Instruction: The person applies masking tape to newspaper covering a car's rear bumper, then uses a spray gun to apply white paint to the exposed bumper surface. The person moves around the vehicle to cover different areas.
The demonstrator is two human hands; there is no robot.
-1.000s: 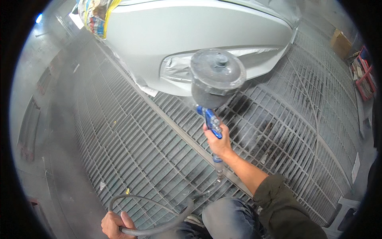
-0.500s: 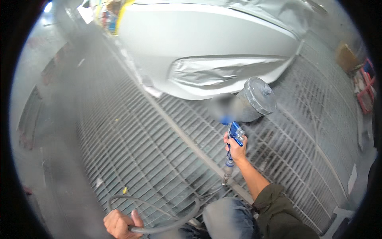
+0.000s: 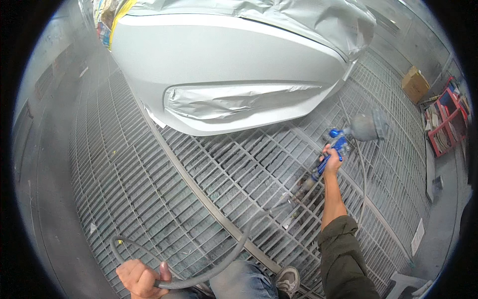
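Observation:
My right hand (image 3: 332,162) is wrapped round the handle of a blue spray gun (image 3: 339,144). A grey paint cup (image 3: 367,126) is fixed to the gun and sticks out to the right. In my left hand (image 3: 142,279), low on the left, is a grey air hose (image 3: 224,267); it loops behind the fist and runs up toward the gun. Ahead of me stands a silver-grey car bumper (image 3: 219,55), apart from the gun. Crinkled masking film (image 3: 224,102) covers its long recess, and more sheeting (image 3: 308,20) drapes the body above.
Metal floor grating (image 3: 214,164) spreads underfoot, with a flat beam crossing it. A cardboard box (image 3: 415,84) and a red rack (image 3: 448,122) of assorted things stand by the right wall. My shoe (image 3: 288,280) shows at the bottom. Yellow-edged masking (image 3: 117,22) hangs at the bumper's left.
My right hand and the spray gun have moved right, and the gun now leans further right. The bumper appears further left in view. My left hand still holds the hose.

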